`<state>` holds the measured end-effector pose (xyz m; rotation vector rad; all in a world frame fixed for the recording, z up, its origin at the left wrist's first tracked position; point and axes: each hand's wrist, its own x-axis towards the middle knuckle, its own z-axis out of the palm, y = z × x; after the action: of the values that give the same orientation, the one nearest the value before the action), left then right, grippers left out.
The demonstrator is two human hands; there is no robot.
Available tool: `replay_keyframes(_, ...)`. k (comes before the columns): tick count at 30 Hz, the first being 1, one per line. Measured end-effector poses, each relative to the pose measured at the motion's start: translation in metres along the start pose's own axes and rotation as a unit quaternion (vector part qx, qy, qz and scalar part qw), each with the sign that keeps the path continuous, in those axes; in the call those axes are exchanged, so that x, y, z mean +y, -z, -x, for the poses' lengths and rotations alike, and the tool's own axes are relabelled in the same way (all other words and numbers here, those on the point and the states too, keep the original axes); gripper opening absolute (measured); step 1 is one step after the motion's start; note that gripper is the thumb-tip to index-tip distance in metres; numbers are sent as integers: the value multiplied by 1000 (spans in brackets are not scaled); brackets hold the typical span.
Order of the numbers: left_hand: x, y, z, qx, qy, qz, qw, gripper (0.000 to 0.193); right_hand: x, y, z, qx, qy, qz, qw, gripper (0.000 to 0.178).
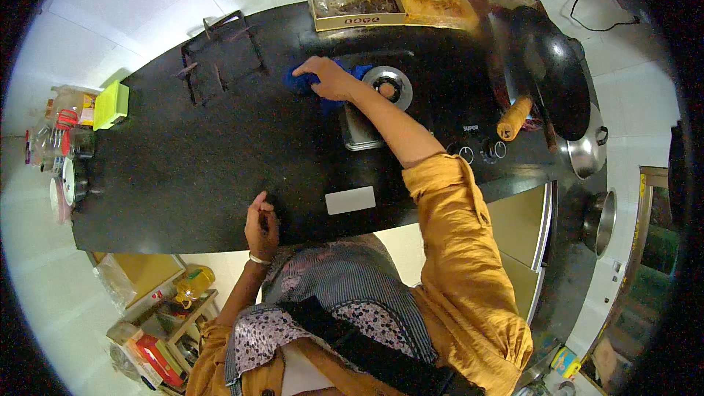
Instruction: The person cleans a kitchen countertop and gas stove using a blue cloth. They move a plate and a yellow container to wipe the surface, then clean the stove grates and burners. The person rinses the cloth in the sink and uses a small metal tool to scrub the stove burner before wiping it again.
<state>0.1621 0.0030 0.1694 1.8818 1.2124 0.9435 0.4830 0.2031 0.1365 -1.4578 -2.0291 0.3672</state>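
Note:
My right hand reaches across the black hob and presses a blue cloth on its surface. The cloth shows on both sides of the hand, with its fingers bent over it. Close by on the right is a round metal burner. Under my right forearm lies a shiny rectangular metal plate, partly hidden. At the counter's front edge rests my left hand, index finger stretched out and the others loosely bent, with nothing visible in it. A pale grey flat rectangle lies to its right.
A black pan support stands at the back left. Boxes line the wall. On the right are a wok, a wooden handle and hob knobs. A green box and jars stand at the far left.

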Motion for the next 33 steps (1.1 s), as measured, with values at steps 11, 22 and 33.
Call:
replay_keyframes(11, -8, -9, 17, 3, 31, 10, 999, 37, -13, -31, -9, 49, -98, 134, 985, 33)
replay_keyframes(22, -17, 4, 20, 7, 26, 52, 998, 38, -32, -46, -2, 184, -135, 193, 954, 38)
replay_keyframes(33, -10, 5, 0, -7, -64, 19, 998, 33, -176, -24, 141, 211, -134, -107, 962, 32)
